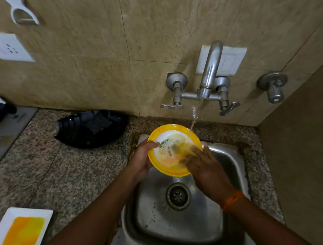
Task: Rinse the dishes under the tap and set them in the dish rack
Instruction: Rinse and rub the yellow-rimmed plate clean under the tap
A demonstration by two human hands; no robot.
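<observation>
Head view: yellow-rimmed plate (pixel 174 150) over sink (pixel 227 156), tilted into tap (pixel 209 75) stream from 1 o'clock for runoff. Left hand (pixel 142 161) gripping rim at 9 o'clock; right hand (pixel 205 167) flat, fingers extended, rubbing residue.

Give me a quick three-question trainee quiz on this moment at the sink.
1. True or false: water from the tap is falling onto the yellow-rimmed plate.
2. Which of the hands grips the plate's rim? A) left hand B) right hand
3. What lies on the counter at lower left?

Key:
1. True.
2. A; the right hand's fingers rub the plate's face.
3. A square white plate with a yellow-orange centre.
</observation>
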